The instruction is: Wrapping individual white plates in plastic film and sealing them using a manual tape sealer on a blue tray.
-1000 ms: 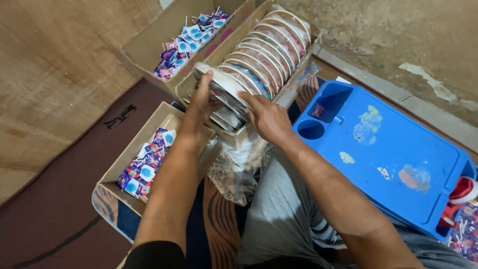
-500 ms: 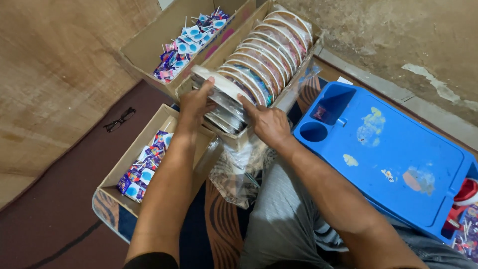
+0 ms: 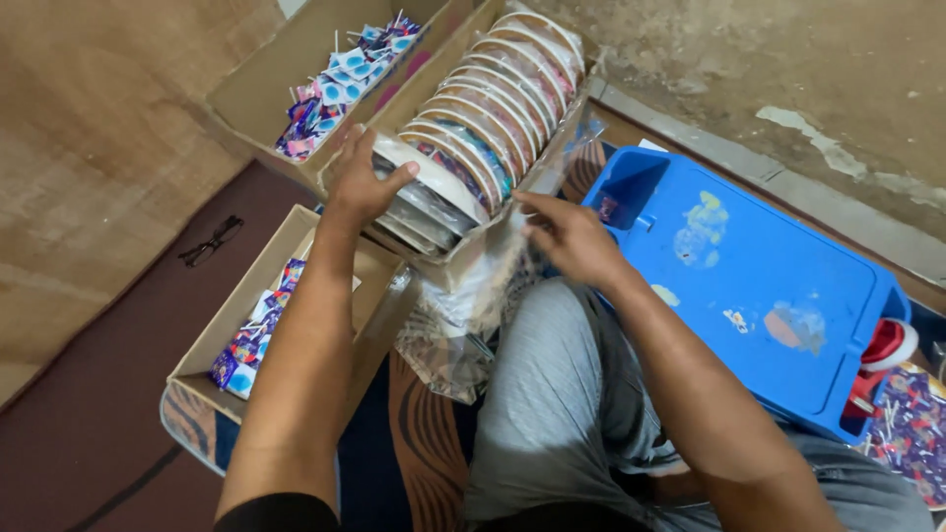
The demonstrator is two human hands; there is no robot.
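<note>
Right hand [image 3: 567,236] has let go, open beside box [image 3: 463,258]; left hand [image 3: 360,182] still grips packets [image 3: 429,192].

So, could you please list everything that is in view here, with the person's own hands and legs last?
Round clear-wrapped packs: a row, too many to count, white-rimmed, standing on edge in the middle cardboard box.
Small wrapped pieces: many, blue, white and pink, in the far cardboard box.
More wrapped pieces: many, same colours, in the near cardboard box.
Clear plastic wrappers: a loose heap below the middle box.
Plastic tray table: one, blue, right.
Glasses: one pair, dark, on the floor, left.
Left hand: on the nearest packs.
Right hand: beside the box's near corner, at the plastic.
Legs: grey trousers.
</note>
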